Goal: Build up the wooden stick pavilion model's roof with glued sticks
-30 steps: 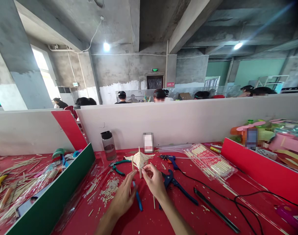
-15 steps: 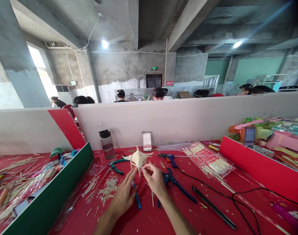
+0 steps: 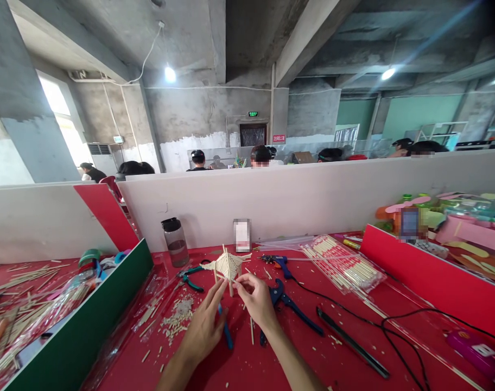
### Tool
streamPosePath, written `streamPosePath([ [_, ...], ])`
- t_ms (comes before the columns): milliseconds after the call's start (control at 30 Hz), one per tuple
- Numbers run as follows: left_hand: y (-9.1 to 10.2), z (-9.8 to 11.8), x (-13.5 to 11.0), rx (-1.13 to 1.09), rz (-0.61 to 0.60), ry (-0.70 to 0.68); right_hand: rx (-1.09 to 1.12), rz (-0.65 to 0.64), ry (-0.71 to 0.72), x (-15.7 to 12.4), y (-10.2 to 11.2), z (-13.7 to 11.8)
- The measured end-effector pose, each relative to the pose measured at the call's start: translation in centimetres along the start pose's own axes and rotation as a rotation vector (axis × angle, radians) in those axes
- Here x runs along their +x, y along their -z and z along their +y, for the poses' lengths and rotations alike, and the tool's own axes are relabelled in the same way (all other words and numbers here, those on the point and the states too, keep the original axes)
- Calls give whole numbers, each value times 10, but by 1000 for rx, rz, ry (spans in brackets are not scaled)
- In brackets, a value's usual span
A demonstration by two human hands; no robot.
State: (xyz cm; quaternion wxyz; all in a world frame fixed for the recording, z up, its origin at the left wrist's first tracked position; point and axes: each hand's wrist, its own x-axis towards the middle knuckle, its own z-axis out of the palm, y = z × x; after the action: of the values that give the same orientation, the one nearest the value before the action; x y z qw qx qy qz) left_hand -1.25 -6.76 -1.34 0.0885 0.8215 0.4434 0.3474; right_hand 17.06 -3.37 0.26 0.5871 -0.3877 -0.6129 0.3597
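Peaked, ribbed pale stick model (image 3: 228,267)

Bare hands (image 3: 207,321) with slim fingers (image 3: 216,293) join bare forearms (image 3: 292,347) that widen beyond the wrists (image 3: 268,324).

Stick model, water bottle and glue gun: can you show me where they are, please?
Stick model (image 3: 227,266): head view, on its sloping roof.
Water bottle (image 3: 176,244): head view, on its clear side, below the black lid.
Glue gun (image 3: 281,263): head view, on its blue body.
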Motion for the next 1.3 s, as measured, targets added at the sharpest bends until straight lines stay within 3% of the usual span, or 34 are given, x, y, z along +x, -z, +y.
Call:
streamPosePath([
  [633,0,4,5,-2,31,53,-43,20,-12,-3,8,-5],
  [967,1,2,6,16,71,57,-2,-115,-40,-4,14,-9],
  [1300,11,2,7,54,139,101,48,-69,-104,-7,12,-13],
])
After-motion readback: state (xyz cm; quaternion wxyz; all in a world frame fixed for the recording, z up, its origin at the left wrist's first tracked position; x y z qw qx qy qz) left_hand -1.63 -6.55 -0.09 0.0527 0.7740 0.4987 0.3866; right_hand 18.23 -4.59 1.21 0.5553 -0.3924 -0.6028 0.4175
